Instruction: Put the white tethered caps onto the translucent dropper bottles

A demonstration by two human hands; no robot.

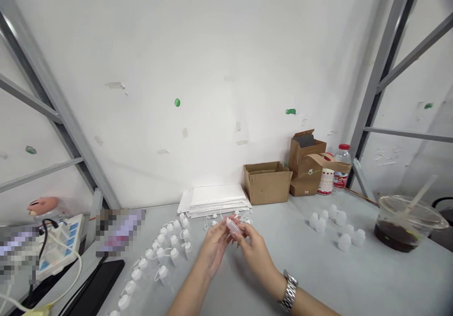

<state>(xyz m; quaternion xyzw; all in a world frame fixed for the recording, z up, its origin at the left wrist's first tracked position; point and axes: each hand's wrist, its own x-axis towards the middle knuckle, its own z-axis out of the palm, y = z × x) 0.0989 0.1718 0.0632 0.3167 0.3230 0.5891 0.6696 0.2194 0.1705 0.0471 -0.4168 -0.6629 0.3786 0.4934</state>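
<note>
Gray tabletop [314, 264], small bottle [233, 227], translucent, whitish

The bench [354, 285] is plain grey, the held vial [233, 227] whitish, the watch [290, 291] silver. Toward the left edge, small bottles [174, 259] have white caps [162, 270], a slab [99, 288] is black, and a white power strip [61, 249] is marked with blue. Along the back edge, the envelopes [216, 195] are white, the box [271, 188] brown. By the back right corner a bottle cap [343, 146] is red; near the right edge, the drink [394, 236] is dark brown.
</note>
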